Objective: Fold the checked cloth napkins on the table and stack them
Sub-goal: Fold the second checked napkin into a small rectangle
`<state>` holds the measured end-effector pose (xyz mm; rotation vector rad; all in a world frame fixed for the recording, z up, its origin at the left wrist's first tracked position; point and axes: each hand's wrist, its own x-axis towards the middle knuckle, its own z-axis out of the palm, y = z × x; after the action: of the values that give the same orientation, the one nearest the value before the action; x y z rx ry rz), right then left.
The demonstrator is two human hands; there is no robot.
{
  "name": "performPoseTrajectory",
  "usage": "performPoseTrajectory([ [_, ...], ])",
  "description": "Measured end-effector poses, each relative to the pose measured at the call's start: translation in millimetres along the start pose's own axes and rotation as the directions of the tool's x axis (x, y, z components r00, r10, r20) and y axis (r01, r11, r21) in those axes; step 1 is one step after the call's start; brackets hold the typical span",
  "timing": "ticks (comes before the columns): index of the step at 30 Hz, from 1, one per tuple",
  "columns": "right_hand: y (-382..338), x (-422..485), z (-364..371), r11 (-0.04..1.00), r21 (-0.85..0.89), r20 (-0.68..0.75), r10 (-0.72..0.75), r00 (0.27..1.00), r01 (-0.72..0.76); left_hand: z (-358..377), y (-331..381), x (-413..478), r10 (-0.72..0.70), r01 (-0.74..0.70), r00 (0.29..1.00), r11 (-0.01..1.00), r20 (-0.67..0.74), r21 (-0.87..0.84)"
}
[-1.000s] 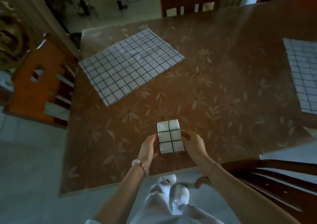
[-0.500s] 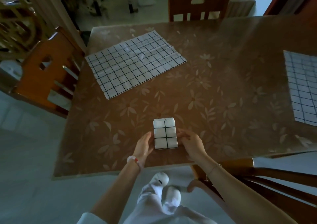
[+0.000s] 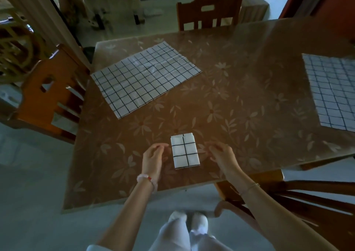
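Flat checked napkin (image 3: 146,81) at 10 o'clock on the surface (image 3: 240,116). At 6 o'clock: left hand (image 3: 153,158), fingers loosely curled, holding nothing, just beside folded napkin (image 3: 185,151) (small neat packet); right hand (image 3: 221,154) likewise on its other side. 2nd flat napkin (image 3: 332,93) at 3 o'clock.

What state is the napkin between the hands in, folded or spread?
Folded: the small napkin shows only six checks and layered edges at its near end, unlike the spread napkin beyond it.
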<state>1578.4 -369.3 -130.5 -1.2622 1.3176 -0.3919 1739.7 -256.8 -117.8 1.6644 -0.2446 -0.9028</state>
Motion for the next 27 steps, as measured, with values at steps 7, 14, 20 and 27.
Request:
performPoseTrajectory([
  [7, -22.6, -30.8, -18.7, 0.953, 0.297, -0.201, -0.005, 0.980, 0.066, 29.2, 50.4, 11.0, 0.185, -0.263, 0.894, 0.954, 0.408, 0.143],
  [14, -20.2, -79.3, -61.6, 0.826, 0.516, -0.460, 0.044, 0.887, 0.227, 95.4, 76.6, -8.2, 0.195, -0.407, 0.690, 0.901, 0.697, 0.150],
  [20, 1.0, -137.0, -124.8, 0.713, 0.569, -0.650, 0.084, 0.755, 0.410, 170.7, 75.4, -66.2, 0.171, -0.401, 0.541, 0.913, 0.823, 0.074],
  [27, 48.1, -182.6, -207.3, 0.715, 0.494, -0.778, 0.110, 0.619, 0.494, 257.4, 50.0, -146.9, 0.157, -0.362, 0.414, 0.932, 0.896, 0.004],
])
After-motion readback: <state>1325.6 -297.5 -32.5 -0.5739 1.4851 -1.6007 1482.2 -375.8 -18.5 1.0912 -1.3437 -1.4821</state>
